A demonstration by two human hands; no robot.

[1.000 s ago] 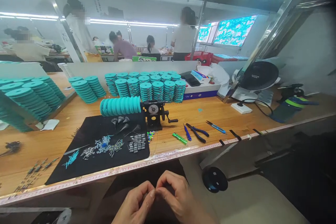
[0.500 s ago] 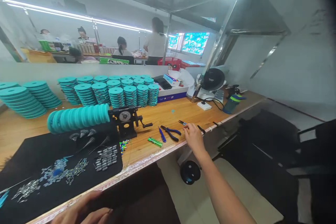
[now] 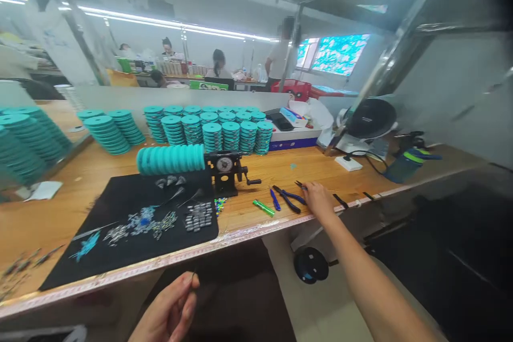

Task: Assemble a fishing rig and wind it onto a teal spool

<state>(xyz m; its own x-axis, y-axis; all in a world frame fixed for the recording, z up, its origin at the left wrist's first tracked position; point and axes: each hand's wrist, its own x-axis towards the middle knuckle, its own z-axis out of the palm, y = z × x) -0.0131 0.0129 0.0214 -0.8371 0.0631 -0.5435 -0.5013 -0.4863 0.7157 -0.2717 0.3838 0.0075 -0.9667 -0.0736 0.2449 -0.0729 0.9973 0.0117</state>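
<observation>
In front of the bench edge, my left hand (image 3: 170,304) is raised with thumb and forefinger pinched. A thin dark strand (image 3: 195,272) shows at their tips. My right hand (image 3: 319,200) lies on the bench near its front edge, fingers curled over a small tool with dark pointed tips (image 3: 300,184); the rest of that tool is hidden under the hand. Just left of it are dark blue-handled pliers (image 3: 289,199), a blue pen-like tool (image 3: 274,199) and a green lighter (image 3: 263,208).
A hand-cranked winder (image 3: 224,171) carries a row of teal spools (image 3: 171,159). On a black mat (image 3: 94,246) lie small metal parts and blue pieces. Stacked teal discs (image 3: 230,136), a white box (image 3: 294,141), a fan (image 3: 371,117) and a bottle (image 3: 405,164) stand behind. People work beyond the partition.
My left hand has risen into fuller view, pinching. My right hand has closed further over the small pointed tool. The view has swung left, so the bench appears shifted right.
</observation>
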